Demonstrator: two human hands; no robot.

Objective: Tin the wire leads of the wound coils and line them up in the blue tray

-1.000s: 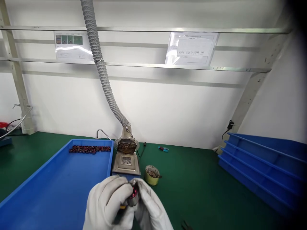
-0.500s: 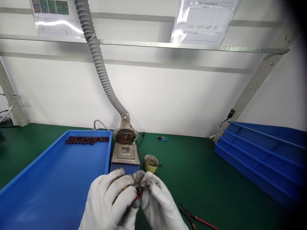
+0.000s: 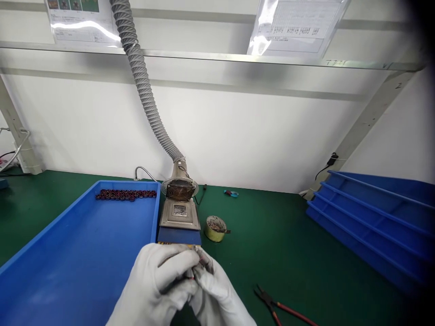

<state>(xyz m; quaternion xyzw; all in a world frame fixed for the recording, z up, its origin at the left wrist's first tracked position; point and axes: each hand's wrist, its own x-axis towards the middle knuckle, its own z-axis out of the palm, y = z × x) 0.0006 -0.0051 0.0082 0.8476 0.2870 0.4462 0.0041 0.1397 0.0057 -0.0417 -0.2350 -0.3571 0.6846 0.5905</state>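
In white gloves with grey-stained fingertips, my left hand point(image 3: 156, 280) and my right hand point(image 3: 217, 283) meet low in the middle of the head view. Between their pinched fingers is a small red-and-grey coil point(image 3: 191, 275), almost wholly covered by the gloves. Both hands are closed around it. Just beyond the fingers stands a metal hot plate or solder pot point(image 3: 181, 215) on a blue base. To its right is a small yellowish tin point(image 3: 215, 230) with dark residue and a strip sticking out.
On the left lies a blue tray point(image 3: 84, 244) with rows of small dark red coils point(image 3: 125, 194) at its far end. Red-handled pliers point(image 3: 272, 303) lie at right. Stacked blue trays point(image 3: 370, 222) lean at far right. A grey duct hose point(image 3: 146, 90) hangs behind.
My hands have closed further over the coil, which shows less than before. The fingers have shifted slightly down, and the whole view has shifted a little.
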